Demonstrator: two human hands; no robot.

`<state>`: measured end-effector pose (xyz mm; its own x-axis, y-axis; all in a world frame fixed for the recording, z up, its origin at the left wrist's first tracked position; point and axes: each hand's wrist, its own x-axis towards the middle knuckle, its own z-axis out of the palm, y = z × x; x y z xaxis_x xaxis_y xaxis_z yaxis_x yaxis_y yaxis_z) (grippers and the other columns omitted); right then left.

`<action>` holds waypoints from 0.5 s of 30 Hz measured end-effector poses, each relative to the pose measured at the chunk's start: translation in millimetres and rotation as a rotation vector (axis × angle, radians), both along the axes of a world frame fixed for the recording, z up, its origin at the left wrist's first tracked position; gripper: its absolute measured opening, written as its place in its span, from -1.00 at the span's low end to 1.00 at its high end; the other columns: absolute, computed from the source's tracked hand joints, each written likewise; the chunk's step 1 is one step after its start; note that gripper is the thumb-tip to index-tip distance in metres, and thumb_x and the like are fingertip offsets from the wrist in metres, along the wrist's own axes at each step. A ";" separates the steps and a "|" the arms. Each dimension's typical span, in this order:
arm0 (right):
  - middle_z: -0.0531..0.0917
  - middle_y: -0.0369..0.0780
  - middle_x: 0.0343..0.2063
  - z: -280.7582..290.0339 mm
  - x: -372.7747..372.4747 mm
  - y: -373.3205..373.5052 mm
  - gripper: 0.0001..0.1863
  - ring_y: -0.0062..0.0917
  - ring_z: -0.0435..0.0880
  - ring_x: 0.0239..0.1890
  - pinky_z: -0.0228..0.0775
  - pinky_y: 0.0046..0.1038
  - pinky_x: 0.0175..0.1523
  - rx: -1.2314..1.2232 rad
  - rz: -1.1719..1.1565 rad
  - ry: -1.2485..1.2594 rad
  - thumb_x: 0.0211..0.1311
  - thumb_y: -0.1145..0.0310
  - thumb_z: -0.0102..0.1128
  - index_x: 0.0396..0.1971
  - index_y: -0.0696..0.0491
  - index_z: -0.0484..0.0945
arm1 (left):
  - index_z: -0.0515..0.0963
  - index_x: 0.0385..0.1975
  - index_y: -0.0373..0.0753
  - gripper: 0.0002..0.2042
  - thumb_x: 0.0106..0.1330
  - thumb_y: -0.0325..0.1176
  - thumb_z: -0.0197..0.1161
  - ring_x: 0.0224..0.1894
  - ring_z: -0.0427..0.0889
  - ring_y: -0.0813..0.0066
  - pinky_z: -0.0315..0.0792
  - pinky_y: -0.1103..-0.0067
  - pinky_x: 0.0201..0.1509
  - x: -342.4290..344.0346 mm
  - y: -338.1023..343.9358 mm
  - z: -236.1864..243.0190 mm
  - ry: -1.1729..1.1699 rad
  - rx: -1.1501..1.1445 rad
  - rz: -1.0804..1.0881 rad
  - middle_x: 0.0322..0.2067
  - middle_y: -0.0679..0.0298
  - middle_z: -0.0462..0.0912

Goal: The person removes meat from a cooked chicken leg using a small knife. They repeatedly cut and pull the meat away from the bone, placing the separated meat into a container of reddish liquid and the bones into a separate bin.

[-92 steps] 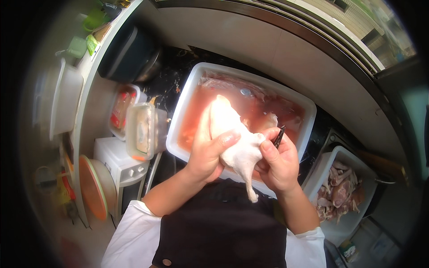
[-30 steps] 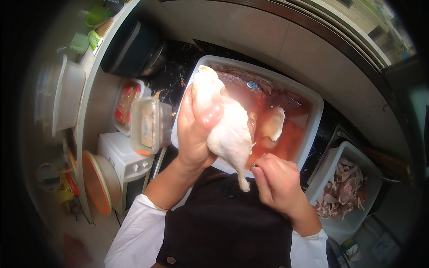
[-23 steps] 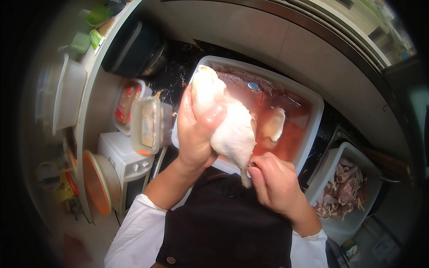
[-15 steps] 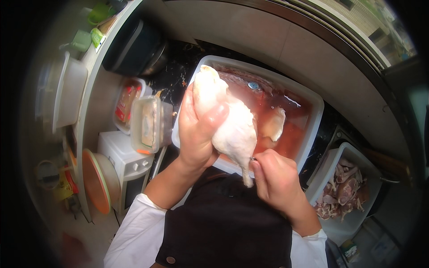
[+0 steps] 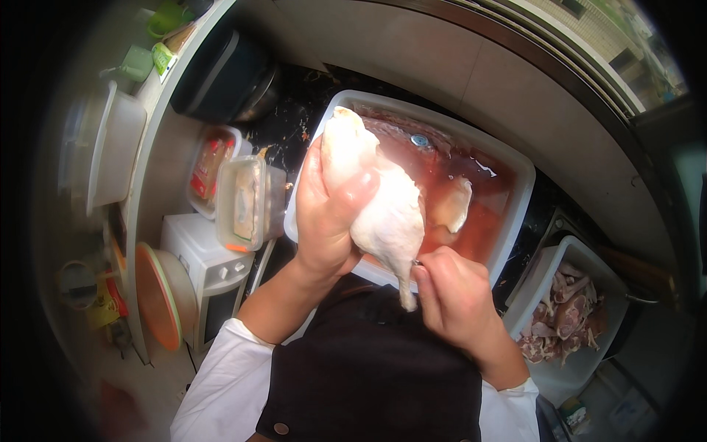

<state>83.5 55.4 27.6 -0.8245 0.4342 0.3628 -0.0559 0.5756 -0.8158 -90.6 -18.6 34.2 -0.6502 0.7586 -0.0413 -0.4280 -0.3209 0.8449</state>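
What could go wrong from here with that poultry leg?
The left hand looks shiny at the thumb, perhaps wet, so the poultry leg might slip into the tub. The small tool, mostly hidden in the right hand, sits beside the leg's thin end; if sharp, it could skid.

A black marbled counter (image 5: pixel 296 98) bears a white tub (image 5: pixel 520 199) of reddish liquid (image 5: pixel 490 210) and a dark appliance (image 5: pixel 212 77).
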 end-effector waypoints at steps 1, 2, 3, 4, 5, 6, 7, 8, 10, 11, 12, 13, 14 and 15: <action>0.54 -0.11 -0.51 -0.7 0.3 0.4 -0.90 -0.22 0.59 -0.53 0.43 -0.30 -0.43 -0.017 -0.012 0.015 0.22 0.58 0.27 -0.33 0.19 0.51 | 0.25 0.22 -0.30 -0.46 0.27 -0.48 0.31 -0.06 0.59 0.53 0.58 0.50 0.06 0.7 0.5 0.3 0.005 0.000 0.002 -0.06 0.24 0.51; 0.55 -0.11 -0.51 -0.9 0.6 0.2 -0.91 -0.22 0.59 -0.53 0.44 -0.30 -0.42 -0.025 -0.016 0.008 0.23 0.58 0.26 -0.33 0.19 0.51 | 0.26 0.22 -0.30 -0.46 0.27 -0.49 0.31 -0.06 0.59 0.53 0.57 0.50 0.06 1.5 0.7 0.6 0.004 -0.003 0.015 -0.06 0.24 0.51; 0.55 -0.10 -0.51 -0.8 1.0 -0.1 -0.91 -0.21 0.59 -0.53 0.44 -0.31 -0.42 -0.042 -0.024 0.008 0.23 0.59 0.26 -0.32 0.20 0.51 | 0.26 0.21 -0.30 -0.47 0.27 -0.49 0.30 -0.07 0.59 0.53 0.57 0.50 0.06 2.5 1.1 0.9 0.003 -0.006 0.029 -0.06 0.24 0.50; 0.55 -0.10 -0.50 -0.5 1.4 -0.4 -0.91 -0.20 0.60 -0.52 0.44 -0.31 -0.42 -0.059 -0.032 0.007 0.24 0.59 0.26 -0.31 0.20 0.52 | 0.26 0.21 -0.30 -0.47 0.27 -0.50 0.30 -0.07 0.58 0.53 0.57 0.50 0.06 3.0 1.2 1.4 0.001 -0.009 0.042 -0.06 0.24 0.50; 0.56 -0.09 -0.49 0.1 2.1 -0.5 -0.91 -0.19 0.60 -0.52 0.45 -0.31 -0.41 -0.083 -0.032 -0.003 0.25 0.58 0.25 -0.30 0.20 0.52 | 0.26 0.21 -0.30 -0.47 0.27 -0.50 0.30 -0.07 0.58 0.53 0.57 0.50 0.06 3.1 1.2 2.0 0.004 -0.008 0.046 -0.06 0.23 0.50; 0.57 -0.09 -0.49 1.3 3.3 -0.3 -0.91 -0.19 0.61 -0.51 0.45 -0.31 -0.40 -0.107 -0.033 -0.013 0.27 0.57 0.24 -0.28 0.20 0.52 | 0.25 0.22 -0.30 -0.47 0.26 -0.51 0.30 -0.07 0.58 0.53 0.57 0.50 0.07 3.1 1.3 2.4 0.006 -0.008 0.049 -0.06 0.23 0.50; 0.57 -0.08 -0.48 2.3 4.3 -0.1 -0.91 -0.18 0.61 -0.51 0.46 -0.31 -0.39 -0.131 -0.033 -0.023 0.28 0.57 0.24 -0.27 0.20 0.52 | 0.25 0.22 -0.30 -0.46 0.26 -0.51 0.30 -0.07 0.58 0.53 0.57 0.50 0.07 3.0 1.4 2.7 0.008 -0.007 0.052 -0.06 0.23 0.50; 0.58 -0.08 -0.47 3.4 5.2 0.1 -0.91 -0.18 0.61 -0.50 0.46 -0.30 -0.39 -0.140 -0.019 -0.031 0.29 0.56 0.23 -0.25 0.20 0.52 | 0.25 0.22 -0.30 -0.46 0.26 -0.51 0.30 -0.06 0.58 0.53 0.56 0.50 0.07 2.8 1.4 2.9 0.017 -0.010 0.059 -0.05 0.23 0.50; 0.58 -0.08 -0.46 4.9 6.4 0.7 -0.90 -0.17 0.62 -0.49 0.47 -0.30 -0.37 -0.158 0.008 -0.046 0.31 0.54 0.22 -0.23 0.21 0.52 | 0.25 0.22 -0.29 -0.46 0.26 -0.52 0.30 -0.06 0.57 0.52 0.55 0.51 0.08 2.4 1.1 3.2 0.035 -0.016 0.071 -0.05 0.22 0.50; 0.58 -0.08 -0.46 5.1 6.3 1.0 -0.90 -0.17 0.62 -0.49 0.47 -0.30 -0.38 -0.159 0.013 -0.040 0.31 0.54 0.22 -0.23 0.20 0.52 | 0.25 0.22 -0.29 -0.46 0.26 -0.52 0.30 -0.05 0.57 0.53 0.55 0.51 0.09 2.0 1.3 3.0 0.039 -0.012 0.069 -0.05 0.23 0.50; 0.58 -0.09 -0.46 4.9 5.8 1.3 -0.90 -0.18 0.62 -0.49 0.47 -0.30 -0.38 -0.161 0.018 -0.035 0.32 0.54 0.22 -0.23 0.20 0.52 | 0.25 0.22 -0.29 -0.46 0.26 -0.52 0.30 -0.05 0.56 0.53 0.54 0.51 0.09 1.5 1.7 2.8 0.043 -0.008 0.067 -0.05 0.23 0.50; 0.57 -0.09 -0.46 4.7 5.4 1.4 -0.90 -0.18 0.62 -0.49 0.46 -0.30 -0.38 -0.162 0.022 -0.029 0.32 0.53 0.21 -0.23 0.20 0.51 | 0.26 0.21 -0.29 -0.46 0.26 -0.52 0.30 -0.04 0.56 0.53 0.53 0.50 0.10 1.2 2.0 2.7 0.048 -0.003 0.064 -0.05 0.24 0.50; 0.57 -0.09 -0.47 4.6 5.4 1.4 -0.90 -0.18 0.61 -0.49 0.46 -0.30 -0.39 -0.159 0.022 -0.030 0.32 0.53 0.21 -0.23 0.20 0.52 | 0.26 0.21 -0.29 -0.47 0.25 -0.52 0.30 -0.04 0.55 0.54 0.53 0.51 0.10 1.6 1.9 2.6 0.048 -0.006 0.070 -0.05 0.24 0.50; 0.56 -0.09 -0.47 4.4 5.3 1.3 -0.91 -0.19 0.61 -0.50 0.46 -0.30 -0.39 -0.155 0.022 -0.031 0.32 0.53 0.22 -0.24 0.19 0.52 | 0.26 0.21 -0.29 -0.47 0.25 -0.51 0.30 -0.04 0.55 0.54 0.52 0.51 0.11 2.2 1.7 2.6 0.048 -0.009 0.076 -0.06 0.24 0.50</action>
